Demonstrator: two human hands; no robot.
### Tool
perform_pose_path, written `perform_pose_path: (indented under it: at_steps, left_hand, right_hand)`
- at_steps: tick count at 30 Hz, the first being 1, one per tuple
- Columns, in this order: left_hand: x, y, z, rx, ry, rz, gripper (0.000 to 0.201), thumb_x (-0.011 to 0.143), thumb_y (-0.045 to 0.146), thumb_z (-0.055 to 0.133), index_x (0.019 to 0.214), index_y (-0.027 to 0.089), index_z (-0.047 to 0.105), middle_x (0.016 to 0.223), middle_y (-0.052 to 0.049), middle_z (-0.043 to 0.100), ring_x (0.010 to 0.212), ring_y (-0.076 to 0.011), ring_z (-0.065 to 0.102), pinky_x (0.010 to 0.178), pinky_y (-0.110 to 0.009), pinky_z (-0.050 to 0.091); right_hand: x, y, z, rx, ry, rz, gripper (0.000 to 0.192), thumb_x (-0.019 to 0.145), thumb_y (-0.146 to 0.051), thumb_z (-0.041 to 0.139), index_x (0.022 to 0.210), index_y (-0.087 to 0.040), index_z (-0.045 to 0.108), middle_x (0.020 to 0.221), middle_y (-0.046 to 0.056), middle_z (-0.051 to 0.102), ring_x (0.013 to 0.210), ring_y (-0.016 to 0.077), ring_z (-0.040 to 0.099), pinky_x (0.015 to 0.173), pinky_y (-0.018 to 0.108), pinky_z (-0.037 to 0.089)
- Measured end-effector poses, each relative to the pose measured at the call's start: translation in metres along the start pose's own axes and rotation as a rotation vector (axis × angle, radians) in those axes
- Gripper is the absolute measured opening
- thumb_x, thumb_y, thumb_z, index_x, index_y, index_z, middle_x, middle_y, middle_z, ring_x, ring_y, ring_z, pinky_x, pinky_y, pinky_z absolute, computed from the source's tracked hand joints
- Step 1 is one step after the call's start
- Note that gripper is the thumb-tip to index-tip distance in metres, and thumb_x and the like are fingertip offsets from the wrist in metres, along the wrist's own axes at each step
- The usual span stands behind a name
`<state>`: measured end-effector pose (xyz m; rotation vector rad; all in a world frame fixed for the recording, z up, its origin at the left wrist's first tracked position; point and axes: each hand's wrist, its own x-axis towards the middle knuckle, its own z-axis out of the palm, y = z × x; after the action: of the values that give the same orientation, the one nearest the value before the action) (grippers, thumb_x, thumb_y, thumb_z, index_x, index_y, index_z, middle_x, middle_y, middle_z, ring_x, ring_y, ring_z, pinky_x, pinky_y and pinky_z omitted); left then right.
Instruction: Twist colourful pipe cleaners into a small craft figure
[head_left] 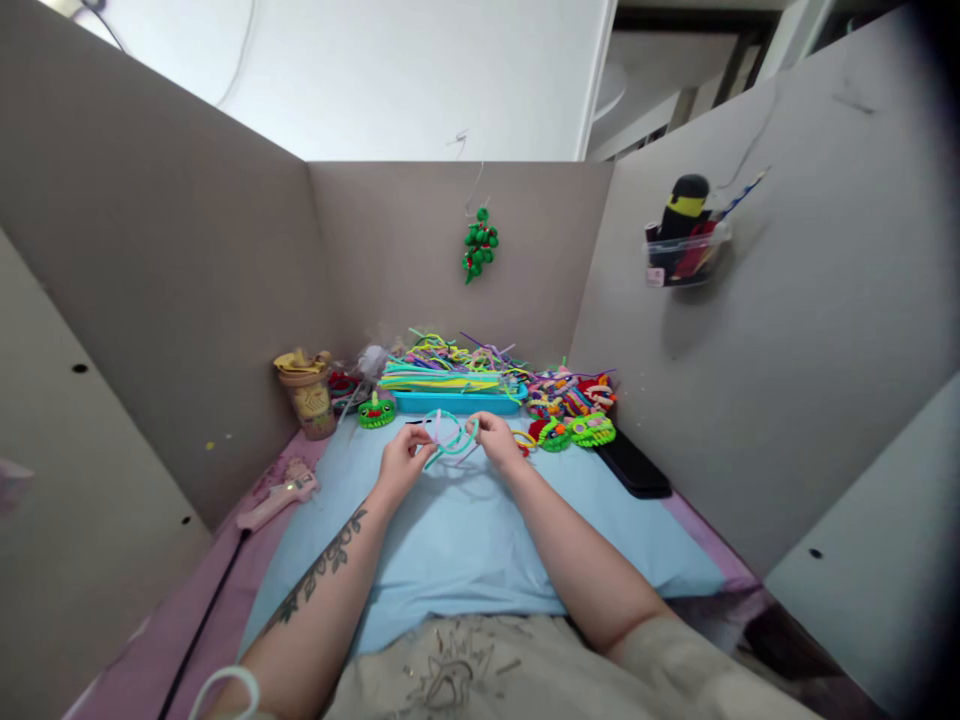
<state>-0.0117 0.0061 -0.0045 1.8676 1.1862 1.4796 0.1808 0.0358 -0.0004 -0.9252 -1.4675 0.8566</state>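
My left hand (pixel 406 458) and my right hand (pixel 495 440) are raised over the light blue cloth, a short gap between them. Looped pipe cleaners (pixel 455 440) in teal and pale lilac span that gap. The fingers of my left hand pinch the loops at one side, near a lilac end that points up. On the other side, thumb and fingertips of my right hand close on the teal curve. Behind my hands stands a blue tray (pixel 457 402) with a bundle of straight pipe cleaners (pixel 442 378) in teal, yellow and lilac.
A pink glue gun (pixel 277 502) lies at the left, its black cord trailing forward. A cup (pixel 309 400) stands behind it. Green pipe-cleaner figures (pixel 592 430) and a black case (pixel 632 464) are at the right. Grey panels (pixel 457 190) enclose the table; a clear holder (pixel 686 260) hangs there.
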Motion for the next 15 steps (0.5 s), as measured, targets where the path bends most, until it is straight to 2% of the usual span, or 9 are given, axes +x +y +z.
perform_pose_path:
  at_steps: [9,12,15]
  left_hand:
    - [-0.0004,-0.0029,0.0023,0.003,-0.001,-0.001,0.019,0.067,0.028,0.064,0.079,0.018,0.053,0.067,0.002,0.063,0.048,-0.0079,0.043,0.050,-0.022,0.031]
    - [0.0001,-0.0024,0.0015,-0.036,0.019,-0.028,0.021,0.066,0.029,0.065,0.079,0.018,0.052,0.068,0.001,0.063,0.052,-0.0091,0.048,0.052,-0.022,0.032]
    - [0.0015,-0.0005,-0.0001,-0.107,0.053,-0.081,0.025,0.064,0.030,0.067,0.079,0.018,0.051,0.069,0.000,0.063,0.057,-0.0109,0.053,0.053,-0.022,0.035]
  right_hand:
    - [-0.0082,-0.0028,0.0077,-0.047,-0.144,0.069,0.022,0.060,-0.036,0.061,0.061,-0.014,0.064,0.061,0.000,0.056,0.060,0.0128,0.048,0.058,0.025,0.037]
    - [-0.0063,-0.0002,0.0075,-0.037,-0.136,0.083,0.023,0.062,-0.036,0.061,0.065,-0.014,0.065,0.062,0.001,0.058,0.061,0.0136,0.050,0.059,0.025,0.038]
    - [-0.0042,0.0027,0.0074,-0.053,-0.067,0.068,0.023,0.064,-0.036,0.060,0.070,-0.014,0.065,0.066,0.002,0.061,0.065,0.0145,0.051,0.061,0.025,0.039]
